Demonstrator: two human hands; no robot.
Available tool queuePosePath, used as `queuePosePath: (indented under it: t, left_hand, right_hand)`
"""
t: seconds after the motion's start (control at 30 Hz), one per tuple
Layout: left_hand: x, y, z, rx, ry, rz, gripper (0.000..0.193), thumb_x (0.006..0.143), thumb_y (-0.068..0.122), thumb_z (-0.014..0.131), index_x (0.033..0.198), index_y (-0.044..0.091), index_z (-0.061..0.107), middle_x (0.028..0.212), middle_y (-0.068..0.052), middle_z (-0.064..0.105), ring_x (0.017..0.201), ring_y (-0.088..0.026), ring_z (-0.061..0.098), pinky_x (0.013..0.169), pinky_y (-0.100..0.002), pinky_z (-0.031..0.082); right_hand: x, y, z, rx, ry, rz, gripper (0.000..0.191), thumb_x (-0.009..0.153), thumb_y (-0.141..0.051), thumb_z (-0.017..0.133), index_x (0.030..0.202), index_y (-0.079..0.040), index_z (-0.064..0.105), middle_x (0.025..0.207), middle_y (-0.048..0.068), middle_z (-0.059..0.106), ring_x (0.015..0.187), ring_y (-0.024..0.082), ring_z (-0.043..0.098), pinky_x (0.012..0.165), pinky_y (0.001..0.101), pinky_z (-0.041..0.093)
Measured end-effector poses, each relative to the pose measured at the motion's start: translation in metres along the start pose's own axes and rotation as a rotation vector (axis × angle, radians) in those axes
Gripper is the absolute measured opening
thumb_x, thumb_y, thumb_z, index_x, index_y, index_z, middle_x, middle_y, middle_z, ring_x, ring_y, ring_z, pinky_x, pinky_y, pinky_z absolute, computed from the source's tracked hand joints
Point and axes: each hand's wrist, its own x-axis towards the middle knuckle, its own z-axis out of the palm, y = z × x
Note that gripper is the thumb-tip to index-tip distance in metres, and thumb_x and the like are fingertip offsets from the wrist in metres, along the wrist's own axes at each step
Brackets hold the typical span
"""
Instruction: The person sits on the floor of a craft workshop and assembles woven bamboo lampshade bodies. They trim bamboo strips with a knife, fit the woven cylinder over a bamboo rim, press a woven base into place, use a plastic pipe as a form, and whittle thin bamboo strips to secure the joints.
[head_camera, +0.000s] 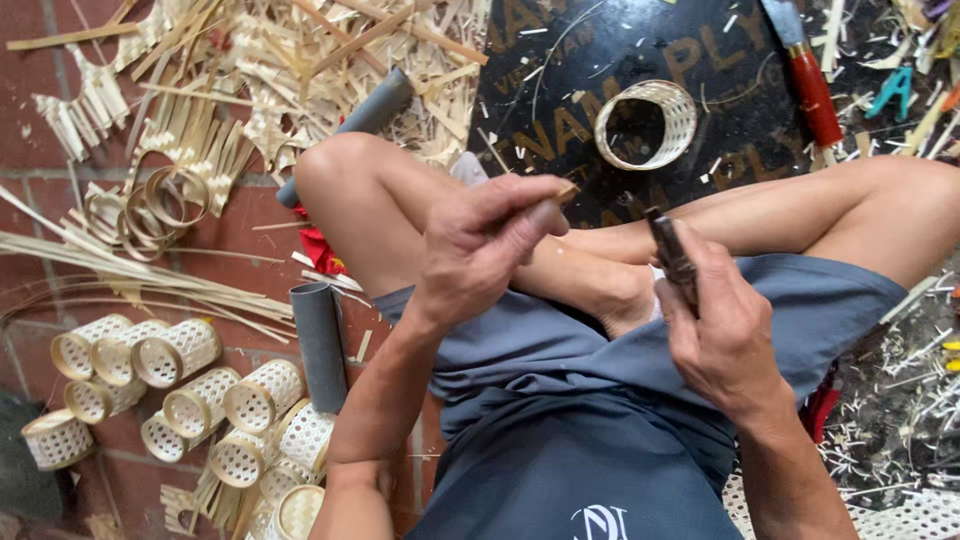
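I sit cross-legged on the floor. My left hand (480, 245) is raised over my left knee, its fingers pinched on a small bamboo sliver (566, 190) that sticks out at the fingertips. My right hand (720, 330) is closed around a dark knife (672, 250), blade end pointing up toward the left hand. The two hands are a short way apart above my crossed shins. A woven bamboo ring (646, 124) lies on the black board (560, 70) beyond my legs.
Several small woven bamboo cylinders (180, 400) lie on the brick floor at lower left. Two grey pipes (320, 345) (365, 115) lie beside my left leg. Bamboo strips and hoops (150, 205) heap at upper left. A red-handled tool (812, 85) rests upper right among shavings.
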Motion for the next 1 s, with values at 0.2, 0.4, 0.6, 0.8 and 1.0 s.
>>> queuePosePath:
  t: [0.2, 0.4, 0.6, 0.8, 1.0]
  left_hand:
    - [-0.003, 0.01, 0.03, 0.176, -0.006, 0.043, 0.02, 0.105, 0.0, 0.065, 0.125, -0.003, 0.069, 0.097, -0.006, 0.074, 0.088, -0.009, 0.07, 0.081, -0.024, 0.06]
    - [-0.005, 0.012, 0.035, 0.187, 0.019, -0.007, 0.017, 0.104, 0.0, 0.066, 0.12, -0.003, 0.071, 0.093, -0.007, 0.075, 0.083, -0.01, 0.071, 0.075, -0.024, 0.06]
    - [-0.007, 0.014, 0.038, 0.256, 0.013, -0.032, 0.015, 0.101, 0.004, 0.07, 0.116, -0.002, 0.071, 0.086, -0.006, 0.075, 0.078, -0.008, 0.072, 0.07, -0.023, 0.06]
    - [-0.011, 0.008, 0.033, 0.262, -0.012, 0.063, 0.013, 0.103, 0.005, 0.069, 0.114, -0.002, 0.07, 0.088, -0.009, 0.073, 0.076, -0.011, 0.069, 0.069, -0.025, 0.058]
    - [-0.027, 0.0, 0.018, 0.249, -0.089, -0.018, 0.008, 0.101, 0.008, 0.071, 0.1, 0.0, 0.071, 0.075, -0.006, 0.071, 0.066, -0.009, 0.069, 0.061, -0.024, 0.055]
  right_hand:
    - [0.015, -0.027, -0.007, -0.181, 0.021, -0.246, 0.062, 0.087, 0.009, 0.071, 0.144, 0.008, 0.046, 0.113, 0.024, 0.065, 0.096, 0.041, 0.068, 0.084, 0.0464, 0.055]
    - [0.007, -0.033, -0.003, -0.293, 0.052, -0.173, 0.059, 0.091, 0.007, 0.073, 0.145, 0.009, 0.047, 0.109, 0.023, 0.065, 0.089, 0.039, 0.068, 0.076, 0.0448, 0.055]
    - [0.003, -0.029, 0.001, -0.372, 0.05, -0.18, 0.06, 0.09, 0.006, 0.072, 0.144, 0.011, 0.047, 0.107, 0.023, 0.065, 0.084, 0.038, 0.068, 0.07, 0.0453, 0.055]
    - [-0.002, -0.019, 0.006, -0.093, -0.06, -0.148, 0.05, 0.091, 0.003, 0.07, 0.137, 0.008, 0.05, 0.103, 0.02, 0.065, 0.083, 0.033, 0.069, 0.069, 0.041, 0.054]
    - [-0.014, 0.0, 0.017, 0.518, -0.415, 0.154, 0.028, 0.096, -0.005, 0.064, 0.123, 0.0, 0.058, 0.075, 0.004, 0.06, 0.064, 0.015, 0.059, 0.061, 0.0299, 0.051]
